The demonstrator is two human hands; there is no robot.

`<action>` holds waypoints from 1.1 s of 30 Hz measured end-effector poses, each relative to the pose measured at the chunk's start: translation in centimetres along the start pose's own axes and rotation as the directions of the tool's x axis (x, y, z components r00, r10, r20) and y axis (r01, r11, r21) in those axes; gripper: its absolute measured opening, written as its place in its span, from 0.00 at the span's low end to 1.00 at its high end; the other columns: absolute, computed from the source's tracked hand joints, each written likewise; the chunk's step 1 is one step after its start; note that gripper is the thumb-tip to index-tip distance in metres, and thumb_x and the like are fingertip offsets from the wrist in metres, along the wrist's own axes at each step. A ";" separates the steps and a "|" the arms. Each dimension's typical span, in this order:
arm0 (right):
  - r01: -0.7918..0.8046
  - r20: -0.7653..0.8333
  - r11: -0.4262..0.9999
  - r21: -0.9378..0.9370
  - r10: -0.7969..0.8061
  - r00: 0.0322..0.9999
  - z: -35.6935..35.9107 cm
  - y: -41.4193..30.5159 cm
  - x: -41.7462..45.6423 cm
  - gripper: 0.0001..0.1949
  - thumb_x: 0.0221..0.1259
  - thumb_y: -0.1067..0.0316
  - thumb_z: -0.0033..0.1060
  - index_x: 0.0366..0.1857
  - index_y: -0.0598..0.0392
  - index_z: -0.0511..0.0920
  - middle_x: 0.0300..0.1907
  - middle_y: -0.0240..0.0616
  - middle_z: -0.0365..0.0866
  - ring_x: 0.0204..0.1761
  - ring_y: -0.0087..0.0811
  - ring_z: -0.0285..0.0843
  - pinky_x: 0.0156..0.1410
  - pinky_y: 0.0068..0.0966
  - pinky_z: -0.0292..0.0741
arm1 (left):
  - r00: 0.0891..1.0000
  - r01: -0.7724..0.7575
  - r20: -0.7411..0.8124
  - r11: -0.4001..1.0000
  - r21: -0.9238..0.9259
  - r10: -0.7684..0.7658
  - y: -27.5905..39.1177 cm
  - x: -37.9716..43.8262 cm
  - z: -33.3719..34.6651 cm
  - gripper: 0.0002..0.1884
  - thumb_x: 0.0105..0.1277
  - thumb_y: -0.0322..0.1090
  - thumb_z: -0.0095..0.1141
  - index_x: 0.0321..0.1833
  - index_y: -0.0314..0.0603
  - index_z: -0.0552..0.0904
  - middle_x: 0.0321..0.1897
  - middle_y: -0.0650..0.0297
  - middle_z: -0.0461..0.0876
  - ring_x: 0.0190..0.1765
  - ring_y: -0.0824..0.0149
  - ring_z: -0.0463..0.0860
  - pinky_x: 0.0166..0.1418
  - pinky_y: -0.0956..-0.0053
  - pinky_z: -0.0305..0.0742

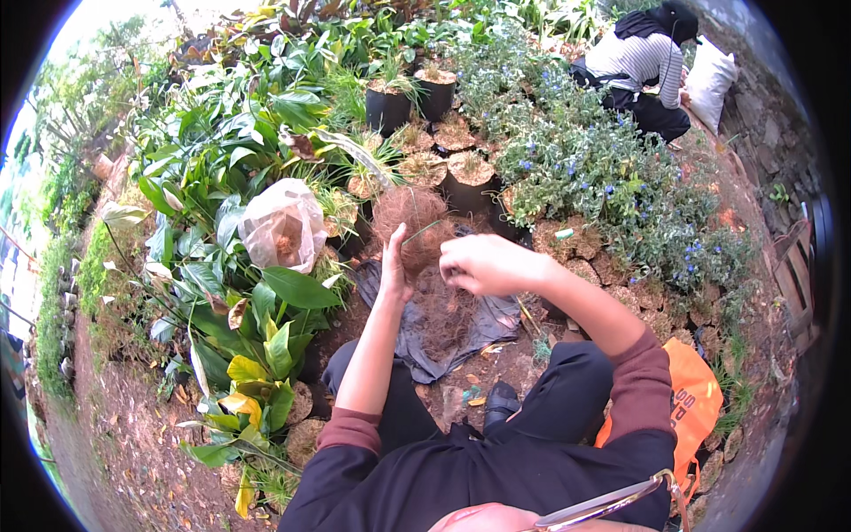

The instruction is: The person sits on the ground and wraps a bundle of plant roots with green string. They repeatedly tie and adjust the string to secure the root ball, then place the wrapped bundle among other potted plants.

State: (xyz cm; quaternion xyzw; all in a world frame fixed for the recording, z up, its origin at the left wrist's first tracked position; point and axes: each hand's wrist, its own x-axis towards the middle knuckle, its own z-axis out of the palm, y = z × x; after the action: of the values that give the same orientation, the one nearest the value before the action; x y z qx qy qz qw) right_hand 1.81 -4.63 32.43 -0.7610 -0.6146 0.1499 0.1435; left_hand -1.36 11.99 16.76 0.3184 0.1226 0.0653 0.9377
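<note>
My left hand (396,266) supports a round ball of brown fibre (407,209) from its left side, thumb upright against it. A thin green strand runs across the ball toward my right hand (475,264), whose fingers are curled at the ball's right; whether they pinch the strand cannot be made out. Below both hands, loose brown fibre (449,316) lies on a dark plastic sheet (425,362) between my knees. A translucent plastic bag (282,226) with brown material inside stands open to the left, among broad-leaved plants.
Black-bagged plants (387,110) and fibre-topped pots (469,169) stand ahead. Blue-flowered plants (585,166) spread to the right. Another person (638,66) crouches at the upper right beside a white sack (711,83). An orange bag (691,399) lies by my right side. Leafy plants (252,346) crowd my left.
</note>
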 end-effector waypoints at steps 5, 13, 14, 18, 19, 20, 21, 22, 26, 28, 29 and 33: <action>-0.021 -0.078 1.000 0.009 0.021 0.997 -1.3 2.0 2.5 0.06 0.51 0.67 0.58 0.28 0.57 0.76 0.30 0.41 0.74 0.37 0.42 0.75 0.43 0.35 0.71 | 0.999 -0.037 0.000 0.997 0.073 0.037 -0.1 -0.8 1.4 0.26 0.62 0.57 0.48 0.55 0.47 0.72 0.48 0.60 0.77 0.49 0.63 0.78 0.55 0.62 0.73; -0.063 0.033 0.967 0.246 0.056 0.998 -2.7 2.3 3.1 0.15 0.53 0.67 0.57 0.46 0.55 0.75 0.32 0.42 0.79 0.36 0.37 0.78 0.44 0.31 0.72 | 0.997 -0.055 -0.041 0.996 0.070 0.058 0.1 -1.2 1.8 0.26 0.62 0.55 0.49 0.56 0.46 0.70 0.48 0.59 0.77 0.49 0.62 0.78 0.52 0.60 0.74; 0.001 0.018 0.971 0.240 -0.006 1.000 -2.7 2.7 2.9 0.21 0.53 0.67 0.56 0.53 0.53 0.70 0.34 0.39 0.78 0.36 0.32 0.76 0.43 0.29 0.72 | 0.995 -0.075 -0.063 0.995 0.065 0.079 0.1 -1.3 1.8 0.26 0.62 0.55 0.49 0.57 0.46 0.70 0.48 0.59 0.77 0.49 0.62 0.78 0.52 0.61 0.74; -0.049 0.029 0.923 0.381 0.042 0.999 -3.5 2.8 2.2 0.23 0.52 0.69 0.54 0.55 0.54 0.67 0.35 0.34 0.77 0.34 0.25 0.72 0.41 0.24 0.70 | 0.997 -0.046 -0.052 0.996 0.083 0.050 0.2 -0.6 0.5 0.28 0.60 0.57 0.49 0.59 0.50 0.70 0.50 0.62 0.77 0.51 0.63 0.77 0.51 0.63 0.71; -0.026 -0.016 0.924 0.381 0.035 0.999 -3.4 3.1 2.0 0.21 0.53 0.70 0.54 0.53 0.54 0.67 0.34 0.35 0.76 0.35 0.23 0.71 0.41 0.24 0.70 | 0.997 -0.043 -0.057 0.995 0.094 0.049 0.1 -0.7 0.6 0.28 0.60 0.57 0.49 0.59 0.50 0.70 0.50 0.62 0.77 0.51 0.63 0.77 0.51 0.63 0.71; -0.041 -0.043 0.912 0.408 0.064 0.997 -3.2 3.4 2.0 0.20 0.54 0.71 0.54 0.52 0.55 0.68 0.34 0.34 0.76 0.35 0.21 0.71 0.40 0.23 0.70 | 0.997 -0.041 -0.062 0.994 0.105 0.048 0.1 -0.7 0.7 0.29 0.60 0.58 0.49 0.59 0.50 0.69 0.50 0.62 0.77 0.52 0.63 0.77 0.52 0.63 0.70; -0.047 -0.069 0.899 0.436 0.086 0.994 -2.9 3.5 2.1 0.18 0.54 0.72 0.54 0.51 0.55 0.68 0.34 0.34 0.77 0.35 0.20 0.71 0.40 0.22 0.70 | 0.997 -0.049 -0.057 0.993 0.104 0.055 0.1 -0.7 0.5 0.29 0.60 0.57 0.49 0.59 0.50 0.69 0.50 0.62 0.77 0.52 0.63 0.77 0.53 0.63 0.70; -0.044 -0.101 0.879 0.474 0.104 0.989 -2.6 3.6 2.2 0.18 0.54 0.72 0.56 0.50 0.55 0.69 0.33 0.34 0.77 0.35 0.20 0.72 0.40 0.22 0.71 | 0.997 -0.056 -0.052 0.993 0.102 0.062 0.1 -0.7 0.4 0.29 0.60 0.57 0.49 0.60 0.50 0.69 0.50 0.62 0.77 0.52 0.63 0.77 0.54 0.62 0.69; -0.070 -0.192 0.765 0.640 0.248 0.950 -0.5 4.2 2.8 0.17 0.51 0.73 0.61 0.47 0.57 0.71 0.31 0.32 0.78 0.34 0.17 0.74 0.40 0.19 0.72 | 0.989 -0.143 -0.008 0.987 0.076 0.144 -0.2 -1.0 0.8 0.29 0.61 0.54 0.50 0.62 0.49 0.66 0.51 0.61 0.76 0.53 0.63 0.76 0.55 0.59 0.70; -0.068 -0.253 0.724 0.686 0.325 0.911 0.2 3.7 3.1 0.17 0.48 0.73 0.66 0.44 0.58 0.73 0.29 0.31 0.80 0.33 0.17 0.76 0.40 0.18 0.72 | 0.971 -0.239 -0.006 0.968 0.079 0.241 -0.4 -1.4 1.4 0.28 0.61 0.50 0.52 0.63 0.49 0.64 0.52 0.60 0.75 0.53 0.63 0.76 0.55 0.58 0.72; -0.059 -0.275 0.721 0.690 0.337 0.901 0.6 3.9 3.4 0.17 0.48 0.73 0.66 0.44 0.58 0.73 0.29 0.31 0.80 0.33 0.17 0.76 0.40 0.18 0.72 | 0.965 -0.259 -0.015 0.962 0.087 0.261 -0.3 -1.6 1.6 0.29 0.61 0.47 0.53 0.63 0.49 0.63 0.52 0.60 0.74 0.53 0.63 0.76 0.54 0.58 0.73; -0.054 -0.362 0.732 0.679 0.397 0.843 1.7 4.0 4.0 0.16 0.47 0.72 0.67 0.42 0.59 0.75 0.27 0.32 0.82 0.31 0.17 0.75 0.37 0.18 0.71 | 0.951 -0.299 -0.045 0.946 0.126 0.307 -0.4 -1.8 1.8 0.31 0.58 0.40 0.59 0.63 0.48 0.61 0.53 0.61 0.72 0.52 0.61 0.77 0.51 0.58 0.76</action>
State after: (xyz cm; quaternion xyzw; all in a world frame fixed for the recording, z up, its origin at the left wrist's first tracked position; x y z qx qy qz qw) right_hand 5.47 -1.49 29.07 -0.7477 -0.3679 0.1733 0.5249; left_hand -2.62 10.20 18.24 0.3858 0.1060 0.2115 0.8917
